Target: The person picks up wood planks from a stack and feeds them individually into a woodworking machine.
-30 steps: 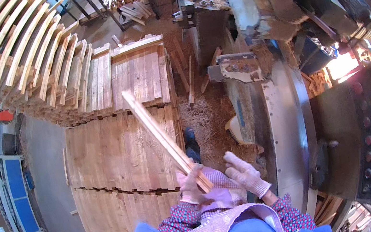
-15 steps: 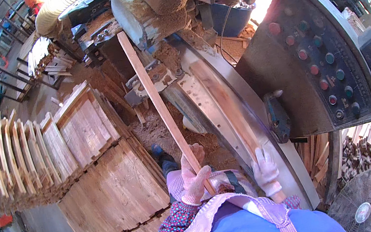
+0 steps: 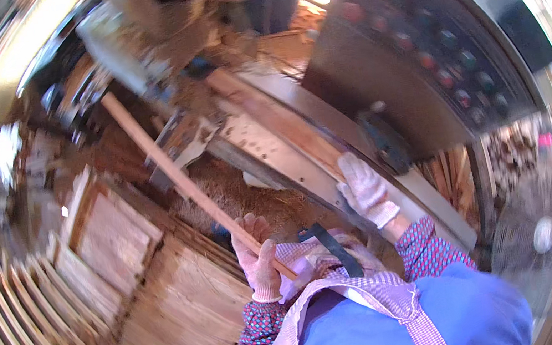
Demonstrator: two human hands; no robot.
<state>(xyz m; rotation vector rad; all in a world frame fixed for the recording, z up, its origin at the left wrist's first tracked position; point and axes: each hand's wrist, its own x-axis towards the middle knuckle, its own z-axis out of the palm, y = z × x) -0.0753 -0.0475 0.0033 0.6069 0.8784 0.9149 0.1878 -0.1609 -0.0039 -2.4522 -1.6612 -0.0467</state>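
My left hand (image 3: 258, 260), in a pale knit glove, is closed round the lower part of a long, narrow wooden strip (image 3: 175, 174). The strip slants up and away to the left, its near end by my apron. Out to the right, my gloved right hand (image 3: 368, 192) grips the near end of a reddish-brown wooden strip (image 3: 274, 116). That second piece lies along the metal bed (image 3: 256, 136) of a woodworking machine, its far end up by the sawdust-covered machine head (image 3: 146, 34). Motion blur softens the picture.
A control panel (image 3: 416, 56) with coloured buttons stands right of the bed. On the left are stacked wooden boards (image 3: 182, 310) and a row of upright-looking strips (image 3: 24, 313). A fan (image 3: 536, 240) stands at lower right. Sawdust (image 3: 251, 194) covers the floor between.
My right hand has moved forward along the bed, and the strip there has slid farther toward the machine head. My left hand still holds its strip. The whole view has turned.
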